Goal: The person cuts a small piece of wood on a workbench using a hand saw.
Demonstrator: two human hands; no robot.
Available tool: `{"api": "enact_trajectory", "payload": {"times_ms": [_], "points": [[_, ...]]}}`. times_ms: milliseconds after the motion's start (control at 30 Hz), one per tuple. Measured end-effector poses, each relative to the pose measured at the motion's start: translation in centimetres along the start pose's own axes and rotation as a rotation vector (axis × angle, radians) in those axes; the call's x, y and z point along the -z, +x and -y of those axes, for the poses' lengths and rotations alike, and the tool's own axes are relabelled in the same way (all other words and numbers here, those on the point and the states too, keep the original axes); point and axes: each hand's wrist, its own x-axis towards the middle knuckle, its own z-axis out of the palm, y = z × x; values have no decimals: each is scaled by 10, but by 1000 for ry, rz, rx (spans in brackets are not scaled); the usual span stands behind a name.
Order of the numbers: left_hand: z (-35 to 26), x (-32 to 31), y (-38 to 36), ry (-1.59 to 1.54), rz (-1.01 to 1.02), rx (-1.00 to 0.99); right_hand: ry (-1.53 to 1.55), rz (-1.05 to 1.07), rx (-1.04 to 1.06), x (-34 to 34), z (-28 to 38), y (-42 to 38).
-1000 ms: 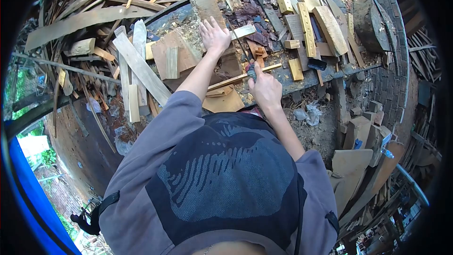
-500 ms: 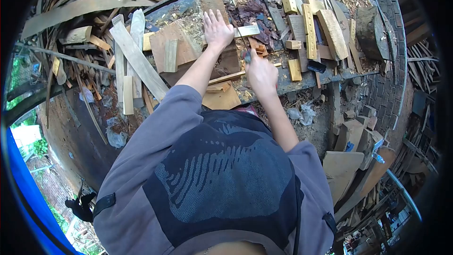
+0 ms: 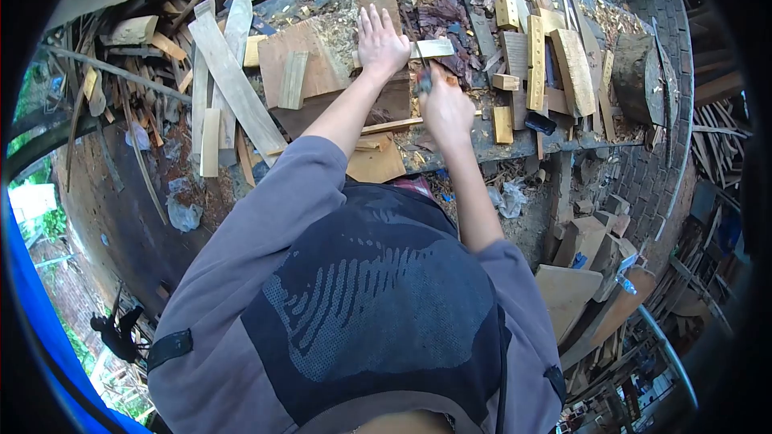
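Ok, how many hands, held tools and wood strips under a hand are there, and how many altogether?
Hands: 2, the left hand and the right hand
Held tools: 1, the thin-bladed tool
Strips under a hand: 1, the pale wood strip
Total: 4
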Motion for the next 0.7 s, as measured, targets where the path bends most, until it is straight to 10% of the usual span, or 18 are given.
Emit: {"api": "enact_trajectory", "payload": {"times_ms": [700], "points": [[0, -2, 3, -8, 36, 10, 19, 77, -47, 26, -1, -36]]}}
